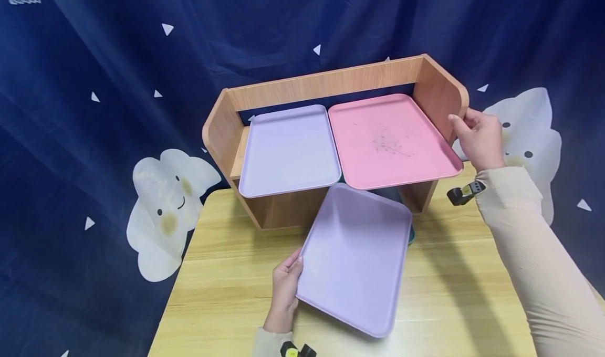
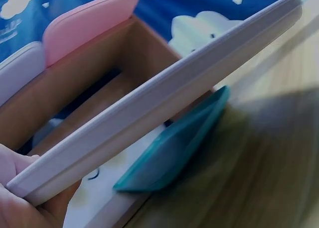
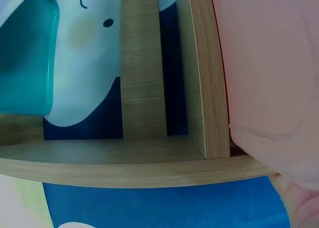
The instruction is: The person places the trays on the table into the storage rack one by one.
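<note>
My left hand (image 1: 285, 283) grips the left edge of a light purple tray (image 1: 356, 257), thumb on top, and holds it tilted in front of a wooden desk shelf (image 1: 326, 86). My right hand (image 1: 482, 136) holds the front edge of the shelf's right side panel (image 1: 439, 94), thumb on the inner side. Beside that thumb, a pink tray (image 1: 378, 121) with a faint plant print lies on the shelf's upper board. Left of it lies a pale lavender tray (image 1: 293, 152). Below the held tray is a teal tray (image 2: 174, 143), tilted; what supports it is hidden.
The shelf stands at the back of a light wood table (image 1: 227, 273). Behind hangs a dark blue curtain (image 1: 118, 58) with white triangles and smiling clouds. The shelf's lower compartment (image 3: 109, 151) is open-fronted, partly covered by the trays in the head view.
</note>
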`<act>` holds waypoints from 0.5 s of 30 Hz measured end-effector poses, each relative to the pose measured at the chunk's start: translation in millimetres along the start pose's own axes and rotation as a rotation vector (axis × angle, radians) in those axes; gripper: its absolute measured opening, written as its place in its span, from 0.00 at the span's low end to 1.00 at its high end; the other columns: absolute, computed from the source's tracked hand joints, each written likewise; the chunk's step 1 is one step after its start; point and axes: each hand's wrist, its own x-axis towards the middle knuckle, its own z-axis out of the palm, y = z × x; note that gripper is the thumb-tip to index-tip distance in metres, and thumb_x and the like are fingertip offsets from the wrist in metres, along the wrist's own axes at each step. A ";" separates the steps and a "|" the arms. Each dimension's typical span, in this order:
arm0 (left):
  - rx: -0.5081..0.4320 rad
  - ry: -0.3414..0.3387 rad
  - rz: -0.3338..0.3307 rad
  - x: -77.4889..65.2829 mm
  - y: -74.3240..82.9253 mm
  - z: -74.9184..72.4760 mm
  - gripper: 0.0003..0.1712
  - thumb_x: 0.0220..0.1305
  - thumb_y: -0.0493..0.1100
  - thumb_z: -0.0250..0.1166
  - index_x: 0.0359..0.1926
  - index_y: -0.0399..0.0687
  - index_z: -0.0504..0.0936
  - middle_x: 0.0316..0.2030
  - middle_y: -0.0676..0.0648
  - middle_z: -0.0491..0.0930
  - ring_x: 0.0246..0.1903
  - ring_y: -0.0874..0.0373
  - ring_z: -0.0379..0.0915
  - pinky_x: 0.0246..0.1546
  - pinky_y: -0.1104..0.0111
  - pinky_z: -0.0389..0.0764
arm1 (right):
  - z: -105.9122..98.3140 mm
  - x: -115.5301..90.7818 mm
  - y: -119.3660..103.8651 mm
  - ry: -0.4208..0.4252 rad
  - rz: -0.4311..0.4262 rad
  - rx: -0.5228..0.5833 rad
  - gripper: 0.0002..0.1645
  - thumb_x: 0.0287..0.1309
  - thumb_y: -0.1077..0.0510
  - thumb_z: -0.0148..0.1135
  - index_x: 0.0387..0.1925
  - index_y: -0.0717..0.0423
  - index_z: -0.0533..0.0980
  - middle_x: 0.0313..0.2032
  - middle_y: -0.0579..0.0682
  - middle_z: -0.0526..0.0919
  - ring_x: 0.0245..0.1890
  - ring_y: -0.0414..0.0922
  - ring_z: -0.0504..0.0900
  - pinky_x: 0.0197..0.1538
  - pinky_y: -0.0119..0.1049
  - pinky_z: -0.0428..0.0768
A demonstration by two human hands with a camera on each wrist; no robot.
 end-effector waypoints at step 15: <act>-0.074 0.267 0.041 29.6 13.6 -43.5 0.23 0.69 0.37 0.53 0.61 0.28 0.67 0.56 0.36 0.74 0.40 0.65 0.78 0.40 0.75 0.81 | -2.7 -0.7 -1.1 -0.005 -0.020 0.008 0.26 0.63 0.46 0.54 0.54 0.61 0.77 0.24 0.23 0.79 0.26 0.26 0.73 0.21 0.21 0.65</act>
